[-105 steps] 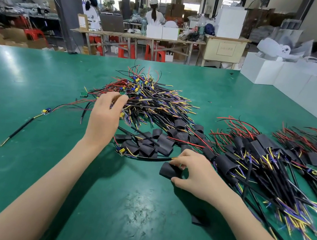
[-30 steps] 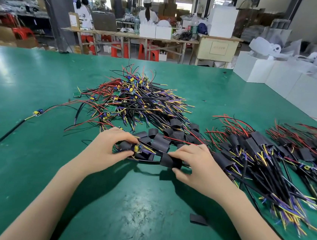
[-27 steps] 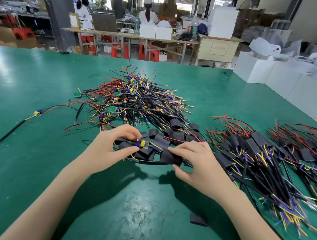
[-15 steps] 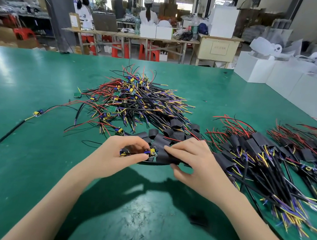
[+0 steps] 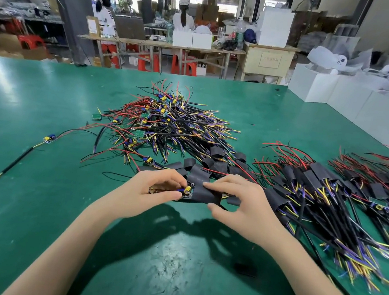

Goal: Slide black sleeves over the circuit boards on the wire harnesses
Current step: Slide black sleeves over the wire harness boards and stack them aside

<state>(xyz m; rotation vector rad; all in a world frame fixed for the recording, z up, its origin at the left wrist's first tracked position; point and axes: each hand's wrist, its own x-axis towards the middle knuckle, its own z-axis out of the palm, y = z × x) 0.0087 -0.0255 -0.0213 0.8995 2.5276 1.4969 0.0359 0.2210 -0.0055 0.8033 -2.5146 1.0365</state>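
Now left hand (image 5: 153, 192) fingers pinching circuit board (image 5: 186, 193), right hand (image 5: 238, 204) fingers gripping black sleeve (image 5: 205, 193) beside it

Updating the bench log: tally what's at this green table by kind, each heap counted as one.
Unsleeved harness heap: 1
Sleeved harness heaps: 2
Lone harness at left: 1
Stray flat sleeve near front: 1
Held harness: 1
Held sleeve: 1
Total: 7
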